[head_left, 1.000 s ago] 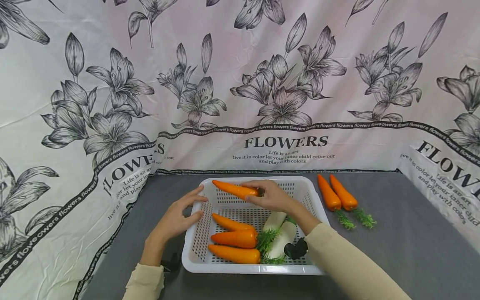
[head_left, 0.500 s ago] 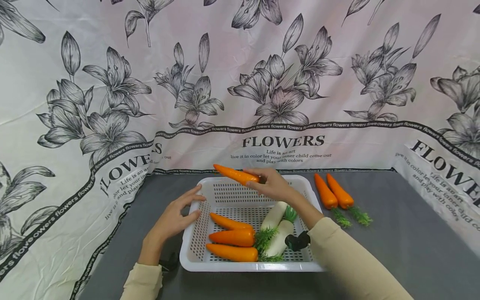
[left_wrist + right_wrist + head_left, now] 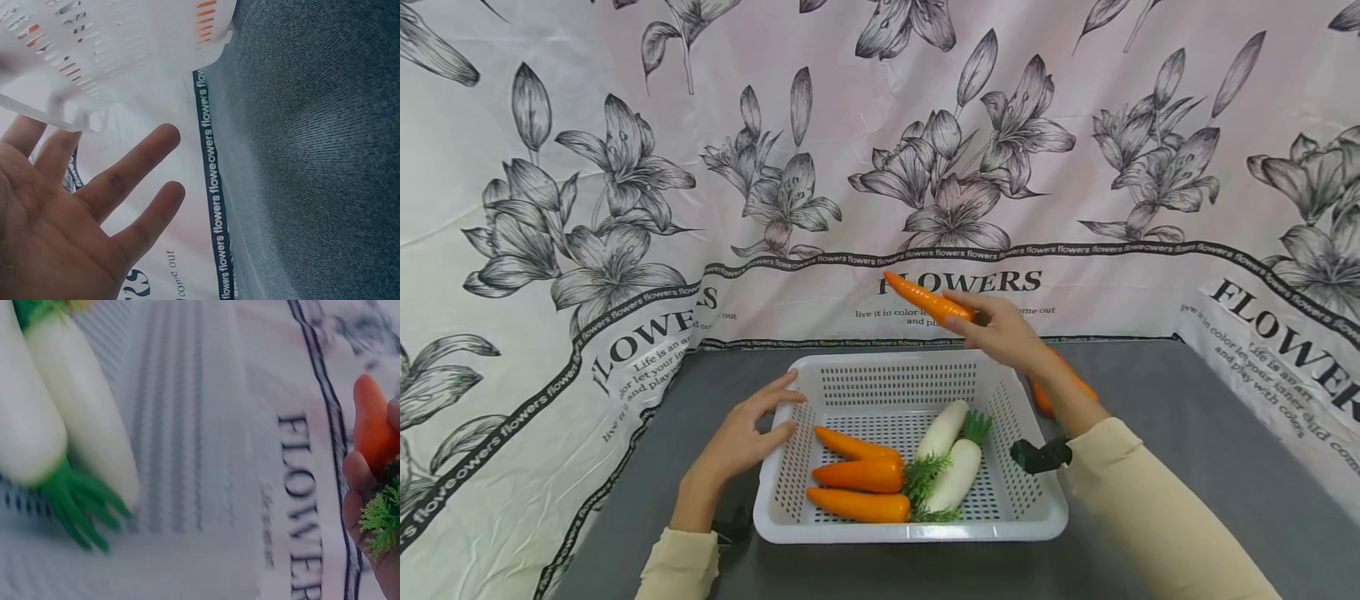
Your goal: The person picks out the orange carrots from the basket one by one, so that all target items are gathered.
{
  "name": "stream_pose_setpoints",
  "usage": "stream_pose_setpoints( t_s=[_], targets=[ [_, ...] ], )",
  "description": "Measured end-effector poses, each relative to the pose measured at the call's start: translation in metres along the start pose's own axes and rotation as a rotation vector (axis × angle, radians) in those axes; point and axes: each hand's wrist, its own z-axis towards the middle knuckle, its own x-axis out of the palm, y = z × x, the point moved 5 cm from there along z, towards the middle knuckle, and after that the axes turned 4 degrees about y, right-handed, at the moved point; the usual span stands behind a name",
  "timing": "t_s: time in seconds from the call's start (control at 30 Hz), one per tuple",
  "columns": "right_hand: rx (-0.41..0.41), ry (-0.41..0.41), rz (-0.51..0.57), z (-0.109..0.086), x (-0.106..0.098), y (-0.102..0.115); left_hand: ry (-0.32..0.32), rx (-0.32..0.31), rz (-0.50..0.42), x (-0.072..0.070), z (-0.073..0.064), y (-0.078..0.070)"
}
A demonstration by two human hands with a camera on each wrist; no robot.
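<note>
My right hand [image 3: 1003,331] grips an orange carrot [image 3: 925,298] by its thick end, above the far rim of the white basket [image 3: 910,532]. In the right wrist view, that carrot [image 3: 373,428] shows green leaves at the hand. My left hand [image 3: 741,433] rests on the basket's left rim with fingers spread; the left wrist view shows this hand [image 3: 69,219] with fingers extended against the rim. Inside the basket lie several carrots [image 3: 859,475], tips leftward, on the left. Beside them are two white radishes [image 3: 953,475], one with green tops.
Behind my right forearm, more carrots [image 3: 1043,398] lie on the grey table [image 3: 1210,467], partly hidden. A flower-printed cloth [image 3: 790,308] hangs along the back and sides. Dark wrist devices [image 3: 1040,456] sit at both wrists.
My right hand has lifted the carrot up out of the basket and carried it rightward. Its arm now covers part of the carrots on the table. The left hand stays at the rim.
</note>
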Motion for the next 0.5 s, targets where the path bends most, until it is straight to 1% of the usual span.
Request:
stream_pose_setpoints(
  t_s=[0.17,0.23,0.37,0.5],
  targets=[
    [0.075,-0.103,-0.055,-0.016,-0.038,-0.013,0.003,-0.006,0.0,0.0,0.0,-0.001],
    [0.101,-0.129,-0.049,-0.025,-0.048,-0.02,0.002,-0.006,-0.003,-0.001,0.0,-0.002],
    [0.129,-0.165,-0.059,-0.046,-0.062,-0.04,0.0,0.0,0.0,-0.001,0.0,-0.001],
    [0.15,-0.198,-0.11,-0.065,-0.071,-0.067,0.001,0.0,0.003,0.0,0.0,-0.001]
  ],
)
